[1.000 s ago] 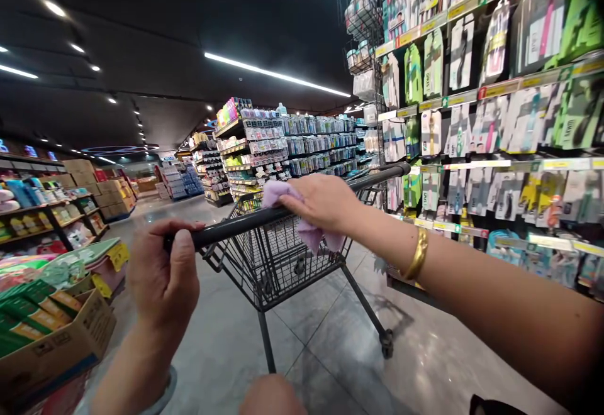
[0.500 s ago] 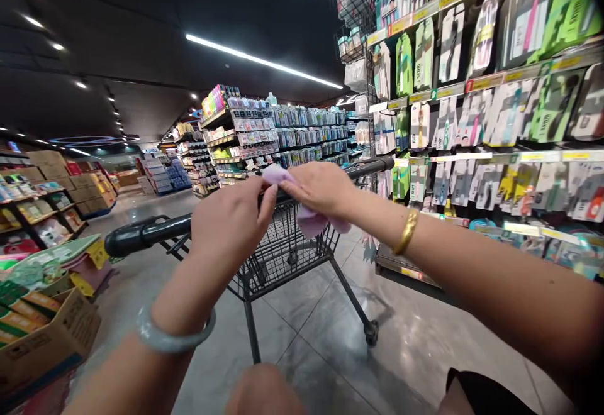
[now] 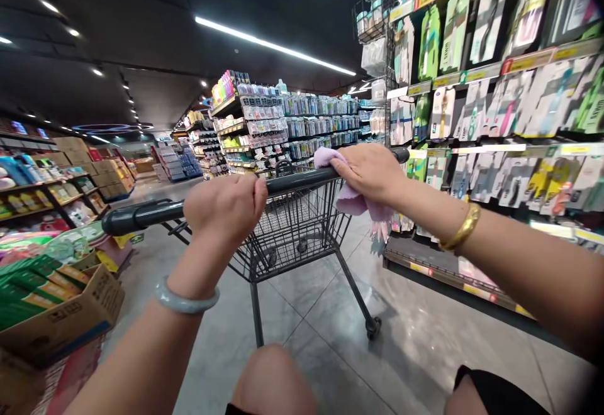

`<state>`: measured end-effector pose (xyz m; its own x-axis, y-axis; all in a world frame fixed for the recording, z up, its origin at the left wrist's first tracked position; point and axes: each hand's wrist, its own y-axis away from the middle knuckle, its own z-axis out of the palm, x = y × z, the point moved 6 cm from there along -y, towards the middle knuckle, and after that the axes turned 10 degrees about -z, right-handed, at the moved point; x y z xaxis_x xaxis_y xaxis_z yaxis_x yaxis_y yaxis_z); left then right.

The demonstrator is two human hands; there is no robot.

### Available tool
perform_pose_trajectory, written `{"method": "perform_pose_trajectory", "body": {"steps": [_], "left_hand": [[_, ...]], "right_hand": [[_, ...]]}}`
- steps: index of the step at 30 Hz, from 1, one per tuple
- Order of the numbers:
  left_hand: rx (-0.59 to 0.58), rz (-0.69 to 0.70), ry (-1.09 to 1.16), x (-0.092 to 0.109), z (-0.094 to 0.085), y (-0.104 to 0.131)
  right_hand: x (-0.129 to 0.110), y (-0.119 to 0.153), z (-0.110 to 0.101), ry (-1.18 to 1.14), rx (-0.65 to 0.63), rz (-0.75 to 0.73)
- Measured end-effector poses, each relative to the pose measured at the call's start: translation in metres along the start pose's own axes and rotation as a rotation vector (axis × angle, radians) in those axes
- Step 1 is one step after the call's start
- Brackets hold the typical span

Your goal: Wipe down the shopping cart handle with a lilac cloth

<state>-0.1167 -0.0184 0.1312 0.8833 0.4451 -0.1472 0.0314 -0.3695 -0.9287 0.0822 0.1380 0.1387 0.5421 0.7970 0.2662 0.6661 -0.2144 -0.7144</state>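
A dark shopping cart handle [image 3: 302, 180] runs across the middle of the head view. My left hand [image 3: 226, 204] is wrapped round its left part, fingers closed, with a pale bangle at the wrist. Toward the handle's right end, my right hand [image 3: 370, 173] is closed on a light purple cloth [image 3: 352, 202] and presses it against the bar. Part of the cloth hangs below the handle. The cart's wire basket [image 3: 302, 220] lies beyond and below the bar.
Shelves of packaged toothbrushes [image 3: 512, 107] stand close on the right, with a low base shelf [image 3: 438, 276]. At the lower left is a cardboard box [image 3: 70, 314] of green and orange packs. More stocked shelves [image 3: 264, 119] stand ahead.
My left hand has left the cloth and closed round the handle. My right hand has moved right along the bar with the cloth. The two hands are now well apart.
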Motion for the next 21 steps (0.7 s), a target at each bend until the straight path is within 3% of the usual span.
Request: {"method": "perform_pose_trajectory", "body": {"steps": [3, 6, 10, 12, 15, 18, 21], "left_hand": [[-0.027, -0.017, 0.027, -0.024, -0.001, 0.002], [-0.079, -0.034, 0.023, -0.045, -0.001, 0.004], [-0.073, -0.124, -0.005, -0.052, -0.002, 0.006], [-0.016, -0.130, 0.064, -0.037, -0.006, 0.006], [0.023, -0.030, 0.241, 0.008, -0.013, 0.001], [-0.060, 0.067, 0.295, 0.052, -0.011, -0.010], [-0.170, 0.013, 0.218, 0.069, 0.000, -0.020]], "right_hand": [[0.021, 0.003, -0.002, 0.020, -0.098, -0.035], [0.039, 0.007, -0.006, 0.067, -0.097, 0.041], [0.008, 0.010, -0.010, 0.129, -0.034, 0.030], [-0.015, 0.009, -0.012, 0.168, -0.033, -0.028], [-0.035, 0.002, -0.017, 0.166, -0.072, -0.123], [-0.033, -0.014, -0.020, 0.016, -0.156, -0.185], [-0.020, -0.036, -0.015, -0.250, -0.280, -0.189]]}}
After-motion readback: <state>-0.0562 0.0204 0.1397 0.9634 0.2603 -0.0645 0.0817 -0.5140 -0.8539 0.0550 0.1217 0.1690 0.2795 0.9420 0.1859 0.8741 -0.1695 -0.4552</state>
